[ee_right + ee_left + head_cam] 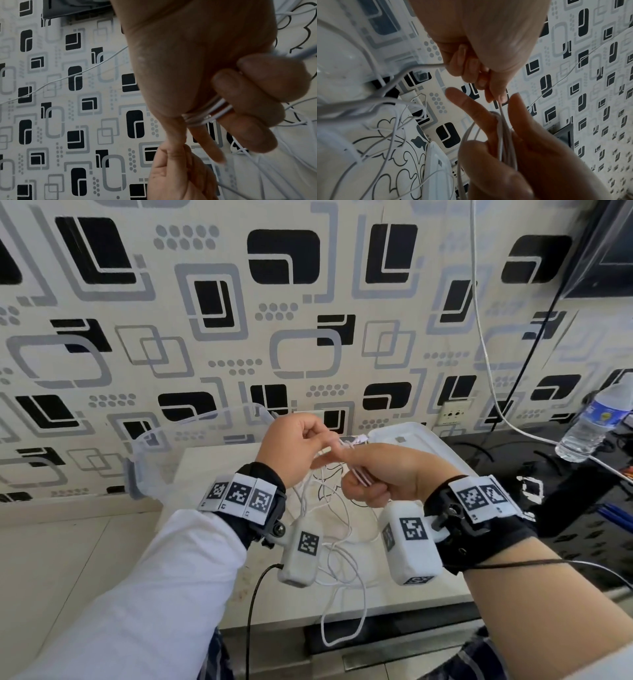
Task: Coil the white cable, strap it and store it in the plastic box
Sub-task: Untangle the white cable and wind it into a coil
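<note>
The white cable (337,546) hangs in loose loops from both hands down onto the table and over its front edge. My right hand (354,474) holds several turns of the cable (204,115) wound around its fingers, with the index finger stretched out. My left hand (323,440), just left of and above it, pinches a single strand (500,106) between thumb and fingertips. A cable end plug (360,438) sticks out behind the hands. The clear plastic box (150,463) stands open at the table's back left. No strap shows in any view.
The box's white lid (407,436) lies at the back right of the small patterned table (212,460). A water bottle (592,422) stands on the dark surface to the right. Another white wire (486,364) and a black one hang down the patterned wall.
</note>
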Demonstrator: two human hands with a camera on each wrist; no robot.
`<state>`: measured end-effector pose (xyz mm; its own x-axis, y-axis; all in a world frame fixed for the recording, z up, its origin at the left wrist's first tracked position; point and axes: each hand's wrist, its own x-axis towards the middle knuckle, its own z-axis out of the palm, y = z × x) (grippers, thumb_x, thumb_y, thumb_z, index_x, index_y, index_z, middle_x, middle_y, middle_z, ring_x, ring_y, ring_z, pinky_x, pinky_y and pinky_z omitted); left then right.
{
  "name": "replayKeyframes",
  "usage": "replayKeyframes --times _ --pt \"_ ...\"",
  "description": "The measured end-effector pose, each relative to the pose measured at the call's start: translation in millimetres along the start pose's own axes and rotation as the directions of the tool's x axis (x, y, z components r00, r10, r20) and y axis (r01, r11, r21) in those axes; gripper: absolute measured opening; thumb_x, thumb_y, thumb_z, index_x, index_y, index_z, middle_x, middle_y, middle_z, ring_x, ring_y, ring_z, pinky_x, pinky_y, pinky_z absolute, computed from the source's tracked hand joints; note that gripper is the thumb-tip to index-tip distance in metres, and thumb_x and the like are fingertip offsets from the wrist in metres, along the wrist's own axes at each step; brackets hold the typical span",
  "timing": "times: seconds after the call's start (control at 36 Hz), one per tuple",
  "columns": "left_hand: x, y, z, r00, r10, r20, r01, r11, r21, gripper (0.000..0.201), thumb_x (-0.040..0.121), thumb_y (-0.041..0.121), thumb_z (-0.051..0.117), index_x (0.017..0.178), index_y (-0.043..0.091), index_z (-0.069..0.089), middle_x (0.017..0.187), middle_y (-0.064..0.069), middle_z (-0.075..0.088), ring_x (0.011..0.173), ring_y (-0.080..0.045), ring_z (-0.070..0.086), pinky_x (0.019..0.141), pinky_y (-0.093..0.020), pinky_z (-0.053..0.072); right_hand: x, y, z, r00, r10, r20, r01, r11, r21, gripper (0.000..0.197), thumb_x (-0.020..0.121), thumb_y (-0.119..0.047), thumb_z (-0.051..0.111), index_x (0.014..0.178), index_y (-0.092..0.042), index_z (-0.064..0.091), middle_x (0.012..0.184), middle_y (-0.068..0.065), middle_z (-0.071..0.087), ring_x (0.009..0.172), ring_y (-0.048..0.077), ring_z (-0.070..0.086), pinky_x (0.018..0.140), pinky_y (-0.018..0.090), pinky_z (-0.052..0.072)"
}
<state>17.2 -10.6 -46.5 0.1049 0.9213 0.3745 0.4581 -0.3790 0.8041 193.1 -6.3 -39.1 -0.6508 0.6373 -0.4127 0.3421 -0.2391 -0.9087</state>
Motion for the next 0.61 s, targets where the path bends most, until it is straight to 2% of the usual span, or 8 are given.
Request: replayKeyframes --times 0.06,0.14,0.19,0.31,0.39,0.44,0.5,0.61 --pt "1.6 -2.7 -0.2 1.000 -0.007 0.007 0.007 1.000 -0.016 0.017 0.086 0.023 0.070 0.074 0.012 0.070 0.072 -0.015 0.066 0.064 -0.026 0.058 0.065 -0.037 0.051 -2.0 -1.1 -0.7 0.998 0.001 0.056 -0.005 0.998 0.055 0.052 0.101 -0.048 0.028 0.116 -0.009 0.058 0.049 -0.003 0.030 0.037 0.006 0.019 0.036 0.017 0.016" --pt "3.0 -4.0 -0.7 0.999 -0.037 0.039 0.039 0.998 -0.057 0.019 0.088 0.023 0.070 0.075 0.010 0.068 0.055 0.004 0.056 0.049 -0.004 0.045 0.054 -0.018 0.039 -5.8 -4.1 -3.0 0.995 -0.010 0.102 -0.012 0.977 0.213 0.045 0.100 -0.041 0.032 0.084 -0.008 0.058 0.049 -0.004 0.025 0.036 0.004 0.020 0.033 0.013 0.022" --pt "2.6 -4.1 -0.5 0.994 -0.070 0.083 0.080 0.989 -0.122 0.021 0.091 0.022 0.066 0.076 0.008 0.066 0.048 0.011 0.046 0.042 -0.004 0.037 0.046 -0.016 0.032 -9.4 -5.6 -5.2 0.982 -0.096 0.160 0.037 0.942 0.333 0.045 0.102 -0.038 0.029 0.074 -0.012 0.052 0.048 -0.006 0.026 0.036 0.004 0.020 0.034 0.011 0.023" --pt "0.4 -4.5 2.1 0.973 -0.124 0.195 0.173 0.952 -0.253 0.025 0.099 0.018 0.054 0.077 0.011 0.063 0.054 0.000 0.039 0.043 -0.011 0.030 0.044 -0.023 0.025 -14.1 -8.7 -14.1 0.948 -0.282 0.146 0.154 0.810 0.566 0.043 0.099 -0.038 0.028 0.068 -0.016 0.048 0.052 -0.006 0.016 0.039 0.008 0.012 0.034 0.015 0.019" --pt "-2.9 -0.4 6.3 0.955 -0.123 0.269 0.191 0.951 -0.243 0.025 0.102 0.018 0.048 0.085 0.011 0.065 0.057 -0.003 0.042 0.043 -0.010 0.033 0.042 -0.021 0.027 -10.4 -5.9 -22.4 0.910 -0.405 0.095 0.209 0.643 0.737 0.039 0.098 -0.038 0.033 0.077 -0.013 0.055 0.051 -0.007 0.020 0.040 0.008 0.016 0.034 0.018 0.020" --pt "-4.3 0.4 9.4 0.945 -0.116 0.306 0.187 0.959 -0.214 0.024 0.103 0.018 0.046 0.091 0.009 0.065 0.058 -0.003 0.044 0.042 -0.008 0.034 0.041 -0.019 0.028 -7.7 -2.6 -26.0 0.882 -0.469 0.041 0.200 0.453 0.869 0.040 0.098 -0.036 0.035 0.089 -0.007 0.062 0.050 -0.006 0.021 0.041 0.009 0.018 0.037 0.019 0.023" --pt "-5.2 -0.2 11.3 0.939 -0.117 0.322 0.186 0.964 -0.190 0.023 0.102 0.018 0.046 0.095 0.008 0.066 0.057 -0.001 0.045 0.043 -0.009 0.033 0.042 -0.019 0.029 -8.0 0.7 -29.5 0.878 -0.472 -0.077 0.241 0.297 0.924 0.043 0.099 -0.036 0.036 0.105 -0.005 0.066 0.050 -0.007 0.019 0.042 0.008 0.016 0.039 0.019 0.025" --pt "-6.5 1.2 9.4 0.943 -0.129 0.307 0.191 0.965 -0.179 0.021 0.101 0.013 0.048 0.096 0.007 0.067 0.055 0.005 0.043 0.045 -0.009 0.033 0.044 -0.019 0.030 -13.3 4.3 -38.9 0.858 -0.454 -0.239 0.357 0.196 0.913 0.040 0.098 -0.033 0.040 0.130 -0.012 0.052 0.053 -0.009 0.019 0.045 0.007 0.017 0.045 0.018 0.031"
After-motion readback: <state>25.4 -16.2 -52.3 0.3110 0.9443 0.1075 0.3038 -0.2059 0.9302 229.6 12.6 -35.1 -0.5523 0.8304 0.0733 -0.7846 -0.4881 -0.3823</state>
